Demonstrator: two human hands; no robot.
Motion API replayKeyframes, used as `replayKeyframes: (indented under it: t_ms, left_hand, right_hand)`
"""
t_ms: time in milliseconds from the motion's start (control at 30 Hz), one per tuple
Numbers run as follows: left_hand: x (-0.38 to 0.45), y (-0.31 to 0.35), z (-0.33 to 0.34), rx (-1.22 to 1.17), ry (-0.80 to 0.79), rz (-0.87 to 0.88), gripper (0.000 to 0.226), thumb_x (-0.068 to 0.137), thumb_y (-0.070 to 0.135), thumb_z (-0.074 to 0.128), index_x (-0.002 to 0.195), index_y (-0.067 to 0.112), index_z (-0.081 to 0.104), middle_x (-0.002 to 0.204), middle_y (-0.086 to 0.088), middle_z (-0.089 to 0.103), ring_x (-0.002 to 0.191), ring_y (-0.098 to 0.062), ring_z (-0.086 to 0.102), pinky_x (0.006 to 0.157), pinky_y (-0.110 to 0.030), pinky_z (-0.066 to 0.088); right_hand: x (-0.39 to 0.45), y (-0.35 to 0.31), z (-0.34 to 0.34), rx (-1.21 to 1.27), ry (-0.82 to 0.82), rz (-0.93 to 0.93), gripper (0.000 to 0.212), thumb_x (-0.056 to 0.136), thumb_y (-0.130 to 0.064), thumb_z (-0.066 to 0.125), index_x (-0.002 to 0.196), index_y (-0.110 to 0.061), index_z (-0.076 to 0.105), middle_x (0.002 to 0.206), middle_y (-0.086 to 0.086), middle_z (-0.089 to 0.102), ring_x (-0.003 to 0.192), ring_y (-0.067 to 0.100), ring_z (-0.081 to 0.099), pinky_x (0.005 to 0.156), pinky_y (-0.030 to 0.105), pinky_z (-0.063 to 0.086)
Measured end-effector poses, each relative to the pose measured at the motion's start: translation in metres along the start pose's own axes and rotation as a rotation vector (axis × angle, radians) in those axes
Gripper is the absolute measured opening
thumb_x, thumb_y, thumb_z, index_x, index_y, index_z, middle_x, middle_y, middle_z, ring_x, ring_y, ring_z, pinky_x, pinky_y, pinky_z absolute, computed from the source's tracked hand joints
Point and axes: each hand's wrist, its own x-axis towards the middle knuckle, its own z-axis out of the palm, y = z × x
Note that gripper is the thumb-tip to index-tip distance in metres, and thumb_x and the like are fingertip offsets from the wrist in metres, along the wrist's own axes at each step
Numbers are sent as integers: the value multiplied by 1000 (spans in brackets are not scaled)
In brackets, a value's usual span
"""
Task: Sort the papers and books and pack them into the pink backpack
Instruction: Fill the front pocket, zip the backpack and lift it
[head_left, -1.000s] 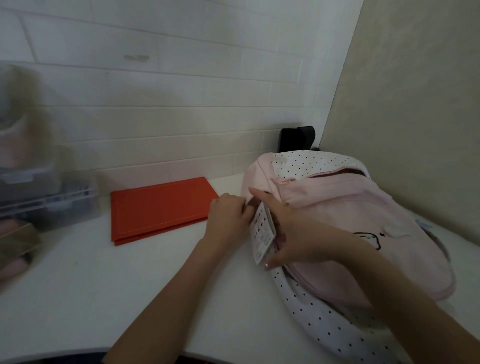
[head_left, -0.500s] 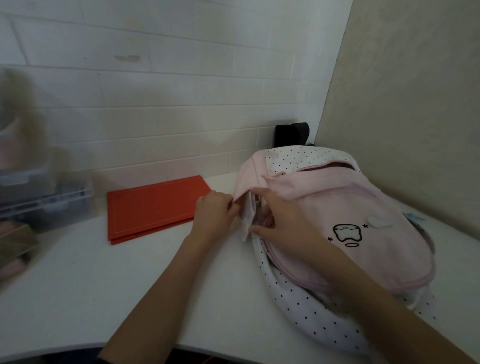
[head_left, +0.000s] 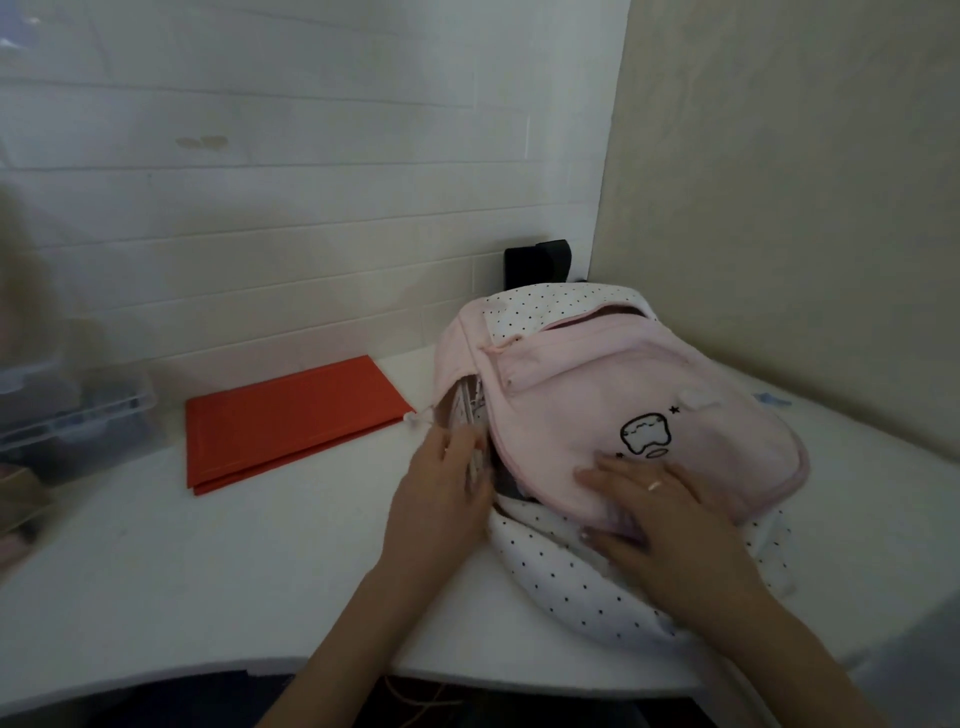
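Observation:
The pink backpack (head_left: 613, 395) with a white polka-dot back lies on the white table (head_left: 208, 561), its main compartment open on the left side. A white printed booklet (head_left: 464, 410) stands in that opening, mostly inside. My left hand (head_left: 441, 488) is at the opening, its fingers curled against the booklet's lower edge. Flat on the pink front pocket, just below the tooth drawing, rests my right hand (head_left: 665, 514), fingers straight and thumb at the flap's lower edge. A red folder (head_left: 291, 421) lies flat on the table left of the bag.
A clear plastic box (head_left: 72, 421) stands at the left by the brick wall. A black object (head_left: 537, 262) sits in the corner behind the bag. A beige partition (head_left: 805, 208) closes the right side. The table's front edge curves just below my forearms.
The booklet went from my right hand into the bag's opening. My right hand moved down onto the front pocket. My left hand dropped from the opening's edge to the booklet.

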Motion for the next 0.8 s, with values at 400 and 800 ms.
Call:
replayKeyframes:
  t_ms: [400,800]
  left_hand:
    - [19,-14,-19,133,-22,-117,26,85,8,57,110,7,58,114,-10,51,102,-31,52,77,-42,47]
    - [100,28,2,-178,83,-152,12,83,23,61,91,13,59,87,0,64,81,-18,60,69,-35,48]
  right_hand:
    - [6,-91,19,-21,120,-65,15,80,-32,69,76,-20,61,78,-3,62,74,18,62,54,26,45]
    - [192,-62,-33,-147,84,-46,34,97,-34,42,120,-15,58,121,8,57,114,26,49,91,39,37]
